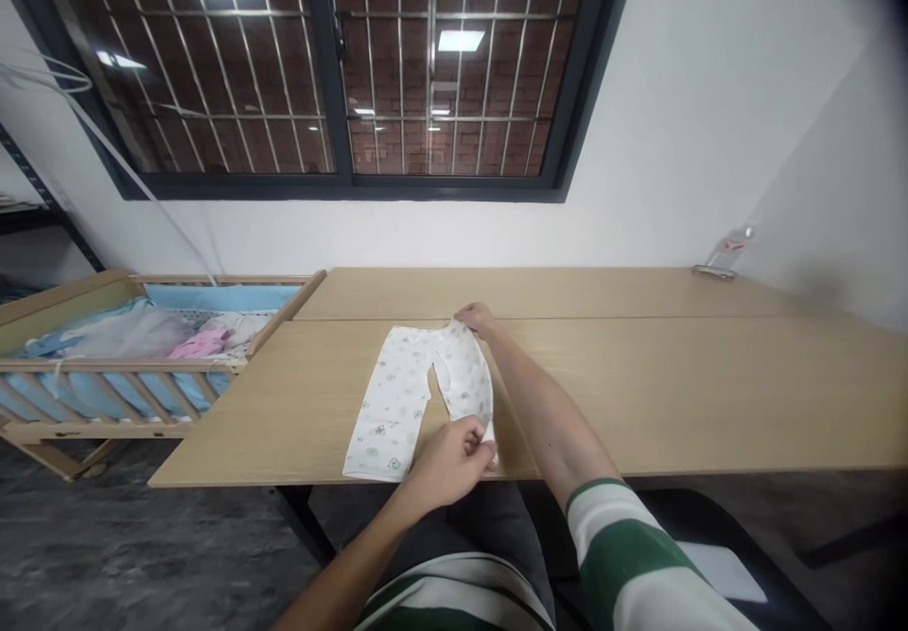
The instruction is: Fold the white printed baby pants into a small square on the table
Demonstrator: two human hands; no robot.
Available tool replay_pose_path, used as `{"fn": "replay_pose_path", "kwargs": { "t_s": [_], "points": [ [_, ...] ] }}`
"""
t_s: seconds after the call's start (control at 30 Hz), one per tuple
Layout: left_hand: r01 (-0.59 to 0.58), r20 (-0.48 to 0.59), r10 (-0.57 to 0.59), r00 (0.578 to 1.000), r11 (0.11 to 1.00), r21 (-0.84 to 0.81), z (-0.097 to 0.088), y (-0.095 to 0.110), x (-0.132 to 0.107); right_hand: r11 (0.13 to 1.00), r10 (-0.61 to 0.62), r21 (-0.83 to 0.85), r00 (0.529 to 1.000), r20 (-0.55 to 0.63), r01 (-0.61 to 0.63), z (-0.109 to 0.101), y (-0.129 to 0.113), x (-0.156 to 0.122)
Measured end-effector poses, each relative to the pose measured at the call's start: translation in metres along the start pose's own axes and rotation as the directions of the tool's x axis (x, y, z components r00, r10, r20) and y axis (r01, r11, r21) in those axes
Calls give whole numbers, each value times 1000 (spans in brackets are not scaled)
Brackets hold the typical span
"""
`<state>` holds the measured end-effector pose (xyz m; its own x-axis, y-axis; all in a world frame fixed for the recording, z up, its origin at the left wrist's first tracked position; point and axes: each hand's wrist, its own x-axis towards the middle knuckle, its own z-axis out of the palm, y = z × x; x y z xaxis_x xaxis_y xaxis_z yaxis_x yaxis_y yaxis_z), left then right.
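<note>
A small pair of white baby trousers (397,394) with a faint printed pattern lies flat on the wooden table (638,376), legs pointing toward me. My left hand (450,461) pinches the hem of the right trouser leg at the table's near edge. My right hand (475,317) reaches across to the waistband at the far end and grips its right corner with closed fingers. My sleeves are striped green and white.
A wooden baby cot (142,366) with blue lining and loose clothes inside stands against the table's left end. A small clear object (727,254) sits at the table's far right by the wall. A barred window (340,73) fills the wall ahead.
</note>
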<state>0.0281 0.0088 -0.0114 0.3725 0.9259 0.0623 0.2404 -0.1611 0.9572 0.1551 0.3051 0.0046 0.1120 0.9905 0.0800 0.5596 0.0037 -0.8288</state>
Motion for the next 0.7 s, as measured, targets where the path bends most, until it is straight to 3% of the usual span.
{"fn": "replay_pose_path", "kwargs": {
  "t_s": [0.1, 0.27, 0.53, 0.7],
  "points": [
    [2, -85, -22, 996, 972, -233, -23, -3, -22, 997, 4, 74, 998, 55, -8, 11, -24, 2],
    [-15, -245, -59, 968, 958, -287, -58, -11, -58, 993, -28, 116, 995, 97, 17, 47, -58, 0],
    [200, -469, -200, 860, 979, -51, -94, -59, -90, 999, -53, 12, 997, 52, 52, 105, -76, -16],
    [338, -493, -216, 843, 925, 172, -102, -65, -101, 995, -73, -72, 997, 29, 75, 125, -74, -25]
  ]
}}
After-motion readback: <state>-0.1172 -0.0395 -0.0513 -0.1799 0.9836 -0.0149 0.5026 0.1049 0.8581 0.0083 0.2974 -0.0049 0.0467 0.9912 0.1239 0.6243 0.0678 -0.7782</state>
